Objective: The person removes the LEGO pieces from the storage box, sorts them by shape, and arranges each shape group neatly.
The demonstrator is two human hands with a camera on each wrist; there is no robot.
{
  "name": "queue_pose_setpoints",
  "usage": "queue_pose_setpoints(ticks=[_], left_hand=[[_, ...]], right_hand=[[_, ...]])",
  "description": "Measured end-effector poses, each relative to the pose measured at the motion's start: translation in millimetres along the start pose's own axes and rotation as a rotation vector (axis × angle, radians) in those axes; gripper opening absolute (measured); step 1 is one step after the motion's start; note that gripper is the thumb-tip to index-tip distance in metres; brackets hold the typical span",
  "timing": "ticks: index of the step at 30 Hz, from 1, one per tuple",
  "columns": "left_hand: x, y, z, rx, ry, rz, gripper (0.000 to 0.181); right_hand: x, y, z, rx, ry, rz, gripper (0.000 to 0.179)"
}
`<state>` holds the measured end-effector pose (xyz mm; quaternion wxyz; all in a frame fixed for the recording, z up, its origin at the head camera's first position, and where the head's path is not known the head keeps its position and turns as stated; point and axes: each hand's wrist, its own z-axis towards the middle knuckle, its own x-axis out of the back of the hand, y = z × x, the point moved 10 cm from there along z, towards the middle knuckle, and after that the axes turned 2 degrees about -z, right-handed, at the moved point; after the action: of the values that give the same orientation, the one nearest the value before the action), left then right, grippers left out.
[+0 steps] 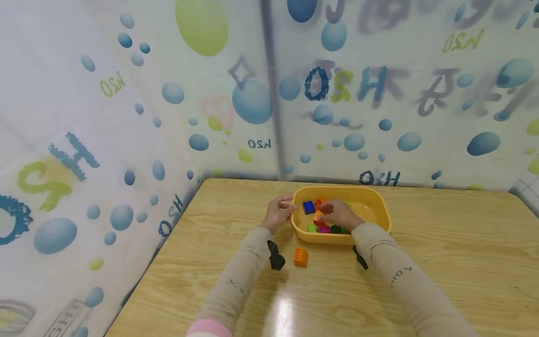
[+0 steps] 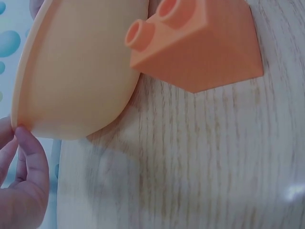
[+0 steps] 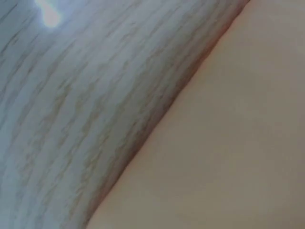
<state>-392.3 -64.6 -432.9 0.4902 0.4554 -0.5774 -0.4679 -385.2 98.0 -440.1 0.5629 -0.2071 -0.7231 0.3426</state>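
Observation:
My left hand (image 1: 278,213) pinches the left rim of a yellow plastic tub (image 1: 383,206). In the left wrist view, the thumb of that hand (image 2: 24,176) presses the outside of the tub's wall (image 2: 86,67). My right hand (image 1: 340,214) reaches into the tub, its fingertips right at an orange toy building block (image 1: 318,218); whether they grip it I cannot tell. Around them in the tub lie a blue block (image 1: 309,207), a magenta block (image 1: 324,230), a dark green block (image 1: 335,229) and a light green block (image 1: 312,228). The right wrist view shows the tub's outer wall (image 3: 224,143) and no hand.
On the wooden table (image 1: 442,243), an orange block with a sloped side (image 1: 301,257) stands in front of the tub, between my forearms. Black wrist cameras hang under both wrists. Patterned sheets with blue and green spots (image 1: 252,100) rise behind and left of the table.

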Motion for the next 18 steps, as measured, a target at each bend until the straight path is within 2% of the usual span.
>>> queue_pose_setpoints(ticks=[3,10,14,18], left_hand=[[0.2,-0.9,-0.4,-0.001,0.003,0.008,0.035],[0.7,-0.8,-2.1,0.004,0.008,0.001,0.034],[0.4,0.0,-2.3,-0.006,0.005,-0.005,0.034],[-0.3,-0.6,-1.8,-0.003,-0.001,-0.016,0.035]], right_hand=[[-3,2,0.0,-0.011,-0.014,-0.015,0.04],[-11,-3,-0.1,0.028,-0.071,-0.015,0.042],[-12,-6,0.0,0.049,-0.068,-0.027,0.04],[-9,-3,-0.9,0.036,-0.047,-0.014,0.038]])
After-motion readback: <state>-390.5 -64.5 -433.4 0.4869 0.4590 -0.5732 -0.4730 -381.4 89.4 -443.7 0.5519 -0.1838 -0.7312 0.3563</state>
